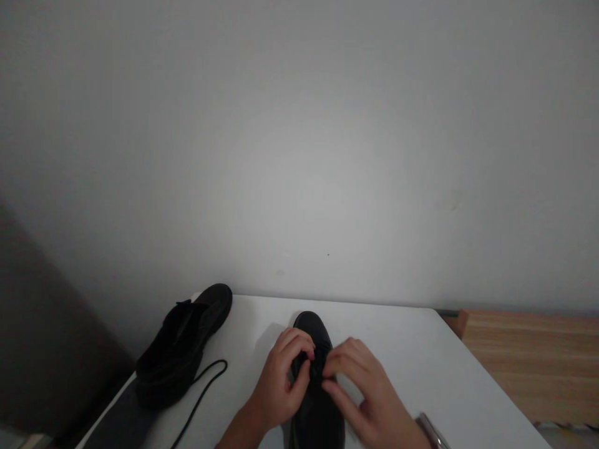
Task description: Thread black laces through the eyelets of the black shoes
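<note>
A black shoe (316,411) lies in the middle of the white table (412,355), toe pointing away from me. My left hand (279,386) and my right hand (362,393) are both over its lacing area, fingers curled and pinching at the black lace between them. A second black shoe (185,346) sits at the table's back left corner. A loose black lace (206,386) trails from it toward the near edge.
A plain grey-white wall stands right behind the table. A wooden surface (533,362) adjoins the table on the right. A watch or bracelet (433,430) is on my right wrist. Dark floor lies to the left.
</note>
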Tool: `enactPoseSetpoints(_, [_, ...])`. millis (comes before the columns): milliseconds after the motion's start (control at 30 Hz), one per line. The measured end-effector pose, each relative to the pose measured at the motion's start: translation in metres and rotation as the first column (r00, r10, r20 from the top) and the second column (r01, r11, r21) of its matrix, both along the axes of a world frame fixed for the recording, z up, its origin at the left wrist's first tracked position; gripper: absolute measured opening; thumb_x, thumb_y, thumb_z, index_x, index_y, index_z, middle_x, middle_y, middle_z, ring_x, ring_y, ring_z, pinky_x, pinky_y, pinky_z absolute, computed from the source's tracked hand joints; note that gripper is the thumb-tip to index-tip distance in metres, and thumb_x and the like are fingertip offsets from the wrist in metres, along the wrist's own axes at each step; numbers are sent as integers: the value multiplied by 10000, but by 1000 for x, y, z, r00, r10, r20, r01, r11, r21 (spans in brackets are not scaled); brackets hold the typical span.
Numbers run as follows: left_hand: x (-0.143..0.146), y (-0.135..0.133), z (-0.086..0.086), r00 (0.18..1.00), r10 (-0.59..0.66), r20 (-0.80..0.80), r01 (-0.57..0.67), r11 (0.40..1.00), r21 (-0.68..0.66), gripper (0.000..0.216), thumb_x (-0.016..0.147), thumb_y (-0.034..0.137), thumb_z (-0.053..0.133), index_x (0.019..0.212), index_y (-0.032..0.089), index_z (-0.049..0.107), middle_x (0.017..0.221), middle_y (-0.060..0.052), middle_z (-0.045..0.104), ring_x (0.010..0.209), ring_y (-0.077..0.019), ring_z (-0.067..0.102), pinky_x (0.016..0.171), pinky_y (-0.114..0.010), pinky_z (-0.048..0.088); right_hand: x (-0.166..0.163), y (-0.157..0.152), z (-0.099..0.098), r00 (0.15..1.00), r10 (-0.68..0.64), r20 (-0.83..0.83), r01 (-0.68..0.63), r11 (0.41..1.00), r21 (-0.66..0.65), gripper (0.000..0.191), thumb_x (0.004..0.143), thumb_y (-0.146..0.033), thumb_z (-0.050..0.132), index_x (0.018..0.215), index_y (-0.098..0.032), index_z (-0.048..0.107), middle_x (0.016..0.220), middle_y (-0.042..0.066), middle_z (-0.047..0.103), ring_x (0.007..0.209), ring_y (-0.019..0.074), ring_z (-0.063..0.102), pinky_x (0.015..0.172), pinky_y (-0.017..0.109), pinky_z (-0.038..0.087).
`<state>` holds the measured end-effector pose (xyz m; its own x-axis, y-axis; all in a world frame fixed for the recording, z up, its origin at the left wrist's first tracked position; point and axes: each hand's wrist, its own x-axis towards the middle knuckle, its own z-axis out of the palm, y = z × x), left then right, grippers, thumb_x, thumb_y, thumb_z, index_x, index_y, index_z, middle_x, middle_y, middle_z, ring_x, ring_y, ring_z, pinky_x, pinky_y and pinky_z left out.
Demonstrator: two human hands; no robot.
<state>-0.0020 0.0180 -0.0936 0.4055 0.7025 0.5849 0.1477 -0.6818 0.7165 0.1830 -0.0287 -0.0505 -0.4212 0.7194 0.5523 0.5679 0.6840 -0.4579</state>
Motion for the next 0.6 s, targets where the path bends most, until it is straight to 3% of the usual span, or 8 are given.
enactPoseSetpoints(100, [3,0,-1,1000,12,-1,-12,1000,-11,148,904,109,442,879,213,546,982,-87,605,961,-244,588,845,-379,482,8,17,0,995,41,-94,-54,988,-146,165,926,-231,588,1083,-243,540,1094,83,592,1063,245,552,941,429,452])
enactPoseSetpoints(200, [6,2,-4,999,44,-5,-44,999,6,212,901,84,400,852,218,557,953,-78,608,910,-232,602,780,-355,497,11,23,-20,974,118,-192,-159,964,-213,388,822,-160,624,1173,-243,482,1190,96,537,1166,259,513,1018,457,431])
enactPoseSetpoints(300, [9,2,-9,997,70,-37,-68,996,52,250,898,67,380,840,219,570,951,-75,606,895,-224,602,759,-348,497,9,17,-37,965,82,-251,-144,960,-240,491,739,-64,569,1176,-250,443,1210,96,516,1172,253,512,1028,461,430])
enactPoseSetpoints(600, [12,0,-11,992,104,-73,-101,994,39,224,937,96,392,883,209,578,967,-81,593,925,-223,583,789,-355,496,0,8,-40,980,-48,-192,24,992,-123,284,821,-46,548,1029,-238,538,1103,78,577,1044,248,553,892,430,487])
